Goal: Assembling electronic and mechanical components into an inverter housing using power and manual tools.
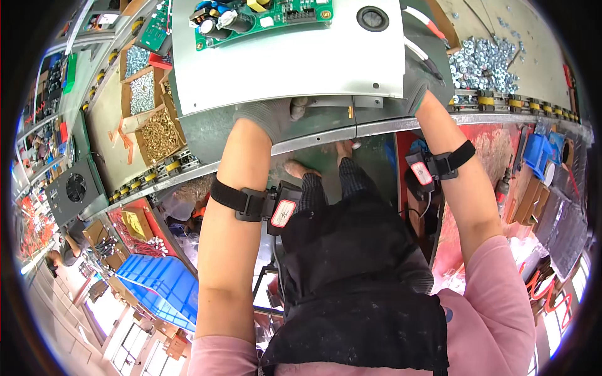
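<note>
The white metal panel could have slipped or tipped, because it was over the dark green mat, close to the bench's metal rail, and both hands seemed to be tucked by its near edge. If it dropped, it might have squashed the left hand, which wore a grey glove. A bit of that hand's fingers showed, bent by the edge, but it was hard to tell if they pinched it. The right hand was mostly hidden by the right corner, so its fingers could not be told. The loose wires beside the panel might have snagged, since their ends stuck out. A stray bit from the silver screw pile could have scratched the panel by getting under it. The panel looked smooth and plain, with a tiny hole near each front corner. A green circuit board with chunky parts sat on its far side, toward the left, and a round black grommet sat toward the right.
</note>
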`<state>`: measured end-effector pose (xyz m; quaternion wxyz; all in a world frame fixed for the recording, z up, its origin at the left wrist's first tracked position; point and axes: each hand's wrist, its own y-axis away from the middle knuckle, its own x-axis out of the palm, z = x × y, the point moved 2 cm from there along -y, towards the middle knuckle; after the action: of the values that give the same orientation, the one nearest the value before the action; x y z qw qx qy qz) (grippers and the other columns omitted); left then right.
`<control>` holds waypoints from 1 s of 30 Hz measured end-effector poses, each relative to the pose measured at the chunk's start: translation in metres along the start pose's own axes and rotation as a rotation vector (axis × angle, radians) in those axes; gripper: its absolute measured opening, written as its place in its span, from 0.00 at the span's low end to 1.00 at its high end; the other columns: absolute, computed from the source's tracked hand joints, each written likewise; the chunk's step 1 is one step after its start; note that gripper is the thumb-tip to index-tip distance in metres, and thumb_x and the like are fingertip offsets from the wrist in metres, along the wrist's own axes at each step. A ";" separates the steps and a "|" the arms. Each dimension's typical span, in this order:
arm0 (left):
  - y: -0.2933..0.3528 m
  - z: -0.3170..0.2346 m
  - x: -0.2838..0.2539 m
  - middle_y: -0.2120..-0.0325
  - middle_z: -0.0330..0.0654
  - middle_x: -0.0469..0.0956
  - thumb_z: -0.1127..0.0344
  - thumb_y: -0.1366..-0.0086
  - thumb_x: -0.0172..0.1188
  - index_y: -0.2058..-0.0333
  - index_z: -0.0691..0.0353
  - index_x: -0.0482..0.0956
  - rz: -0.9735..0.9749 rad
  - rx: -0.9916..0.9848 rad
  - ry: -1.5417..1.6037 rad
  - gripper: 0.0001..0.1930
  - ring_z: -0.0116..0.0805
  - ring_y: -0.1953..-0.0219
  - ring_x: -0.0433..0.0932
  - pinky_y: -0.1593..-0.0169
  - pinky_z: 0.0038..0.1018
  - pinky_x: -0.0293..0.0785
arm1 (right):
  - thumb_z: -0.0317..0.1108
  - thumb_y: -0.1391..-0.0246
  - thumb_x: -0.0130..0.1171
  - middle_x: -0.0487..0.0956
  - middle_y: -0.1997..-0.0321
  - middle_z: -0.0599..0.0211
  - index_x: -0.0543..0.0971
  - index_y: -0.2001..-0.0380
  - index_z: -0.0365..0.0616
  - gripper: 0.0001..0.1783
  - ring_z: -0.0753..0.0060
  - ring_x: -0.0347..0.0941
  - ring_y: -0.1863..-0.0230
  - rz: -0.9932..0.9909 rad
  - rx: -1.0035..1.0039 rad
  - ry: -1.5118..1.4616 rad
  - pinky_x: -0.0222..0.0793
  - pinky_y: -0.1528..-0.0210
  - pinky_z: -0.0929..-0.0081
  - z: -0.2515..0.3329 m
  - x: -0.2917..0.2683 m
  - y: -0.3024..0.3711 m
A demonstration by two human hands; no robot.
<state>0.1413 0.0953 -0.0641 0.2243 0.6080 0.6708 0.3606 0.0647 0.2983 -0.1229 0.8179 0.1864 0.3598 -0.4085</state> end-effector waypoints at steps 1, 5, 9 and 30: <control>-0.002 0.002 -0.002 0.85 0.43 0.69 0.60 0.32 0.42 0.72 0.61 0.66 -0.003 -0.003 -0.002 0.13 0.29 0.86 0.64 0.85 0.23 0.55 | 0.35 0.50 0.54 0.77 0.64 0.53 0.77 0.64 0.39 0.12 0.50 0.73 0.58 0.003 -0.011 0.021 0.69 0.55 0.62 0.001 -0.001 0.001; 0.003 0.002 -0.004 0.79 0.38 0.74 0.59 0.34 0.47 0.67 0.58 0.69 -0.052 -0.043 0.095 0.09 0.27 0.81 0.71 0.79 0.21 0.66 | 0.34 0.49 0.53 0.77 0.63 0.53 0.76 0.63 0.39 0.12 0.50 0.74 0.59 0.085 -0.221 0.146 0.69 0.55 0.62 0.015 -0.014 0.009; 0.019 -0.009 0.014 0.73 0.43 0.78 0.64 0.33 0.46 0.63 0.63 0.69 -0.048 0.069 -0.205 0.09 0.27 0.74 0.79 0.78 0.17 0.75 | 0.32 0.48 0.53 0.77 0.61 0.52 0.75 0.60 0.38 0.13 0.52 0.74 0.58 -0.097 -0.240 0.071 0.70 0.55 0.63 0.028 -0.023 0.021; 0.016 -0.013 0.030 0.78 0.43 0.77 0.63 0.32 0.42 0.67 0.63 0.71 -0.222 0.028 0.049 0.12 0.24 0.84 0.73 0.84 0.13 0.70 | 0.32 0.49 0.53 0.78 0.64 0.52 0.76 0.60 0.39 0.13 0.52 0.75 0.59 -0.066 -0.199 0.440 0.71 0.58 0.61 0.044 -0.012 0.025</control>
<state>0.1377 0.1220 -0.0398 0.2381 0.5241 0.7442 0.3389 0.0995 0.2934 -0.0838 0.7202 0.1776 0.5738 -0.3472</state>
